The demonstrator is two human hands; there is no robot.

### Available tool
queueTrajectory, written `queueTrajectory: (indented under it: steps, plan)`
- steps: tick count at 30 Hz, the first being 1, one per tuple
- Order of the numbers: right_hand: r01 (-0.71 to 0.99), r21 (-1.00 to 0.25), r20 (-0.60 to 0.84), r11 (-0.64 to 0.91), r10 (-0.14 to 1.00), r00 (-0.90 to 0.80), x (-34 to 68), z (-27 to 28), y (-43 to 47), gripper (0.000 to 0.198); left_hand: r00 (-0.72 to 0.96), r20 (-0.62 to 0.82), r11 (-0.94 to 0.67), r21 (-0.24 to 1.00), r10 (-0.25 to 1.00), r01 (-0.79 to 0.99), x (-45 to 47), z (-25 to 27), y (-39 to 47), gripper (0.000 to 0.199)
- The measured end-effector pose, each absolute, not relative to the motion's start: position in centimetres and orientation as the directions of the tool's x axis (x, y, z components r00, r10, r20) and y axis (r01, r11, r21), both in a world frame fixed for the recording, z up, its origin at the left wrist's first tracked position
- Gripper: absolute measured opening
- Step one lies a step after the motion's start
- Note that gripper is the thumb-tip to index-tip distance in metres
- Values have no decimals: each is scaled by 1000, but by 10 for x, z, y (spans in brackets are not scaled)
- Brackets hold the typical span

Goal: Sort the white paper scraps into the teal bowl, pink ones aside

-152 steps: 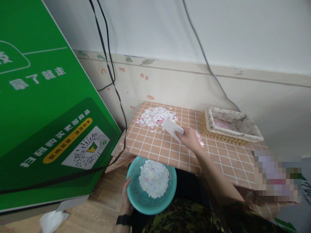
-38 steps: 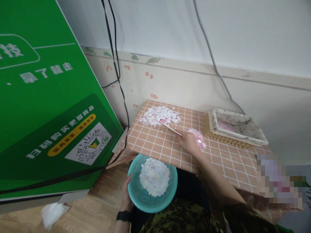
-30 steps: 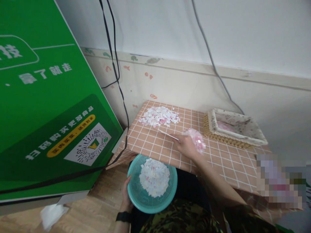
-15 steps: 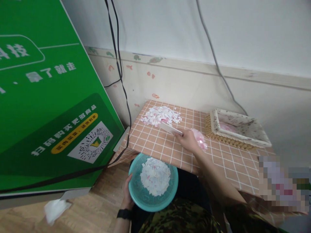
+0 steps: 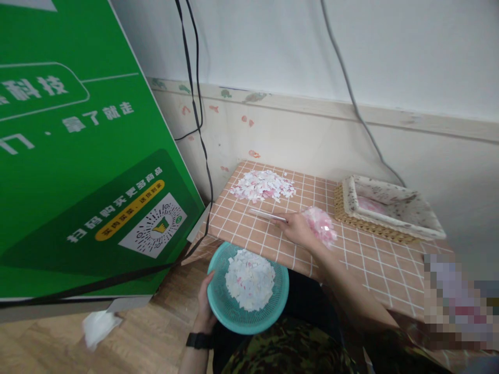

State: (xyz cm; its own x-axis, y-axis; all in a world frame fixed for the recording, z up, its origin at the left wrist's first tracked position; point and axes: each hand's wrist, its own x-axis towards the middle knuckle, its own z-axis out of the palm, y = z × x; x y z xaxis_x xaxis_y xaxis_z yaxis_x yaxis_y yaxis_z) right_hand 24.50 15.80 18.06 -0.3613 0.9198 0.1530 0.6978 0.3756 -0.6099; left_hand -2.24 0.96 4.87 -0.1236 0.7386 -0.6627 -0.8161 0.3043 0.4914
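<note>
My left hand (image 5: pixel 206 300) grips the left rim of a round turquoise plastic basket (image 5: pixel 281 291), held at the table's front edge. A mound of small white paper scraps (image 5: pixel 250 280) with a few pink bits lies inside it. Over the tabletop, my right hand (image 5: pixel 295 228) is closed on a thin flat white card (image 5: pixel 264 213), seen nearly edge-on. Just behind the card sits a pile of white and pink paper scraps (image 5: pixel 265 185). A clear plastic bag of pinkish pieces (image 5: pixel 322 227) lies beside my right hand, partly hidden by it.
The table wears a brown checked cloth (image 5: pixel 362 259). A lined wicker basket (image 5: pixel 393 208) stands at the back right. A green printed panel (image 5: pixel 97 156) rises on the left, with black cables (image 5: pixel 200 124) hanging before the wall. White plastic (image 5: pixel 100 328) lies on the floor.
My right hand has drawn the card back from the scrap pile and turned it nearly edge-on. The turquoise basket stays in my left hand. The view has shifted slightly left.
</note>
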Motion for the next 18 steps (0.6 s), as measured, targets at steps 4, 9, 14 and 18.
queueTrajectory:
  steps: [4,9,14,18]
  plan:
    - [678,-641,114,360,918,-380,250,182,155,26,-128,-647,303,511,751,-805,-25,60,10,20]
    - [633,-683,82,363,900,-428,265,188,158,25,-166,-643,279,531,748,-800,-27,59,9,20]
    - [731,-609,107,308,945,-309,267,190,152,33,-152,-640,283,524,753,-804,-29,54,7,19]
    - [718,-587,218,374,927,-304,230,190,122,32,-155,-648,285,520,746,-805,-27,48,7,19]
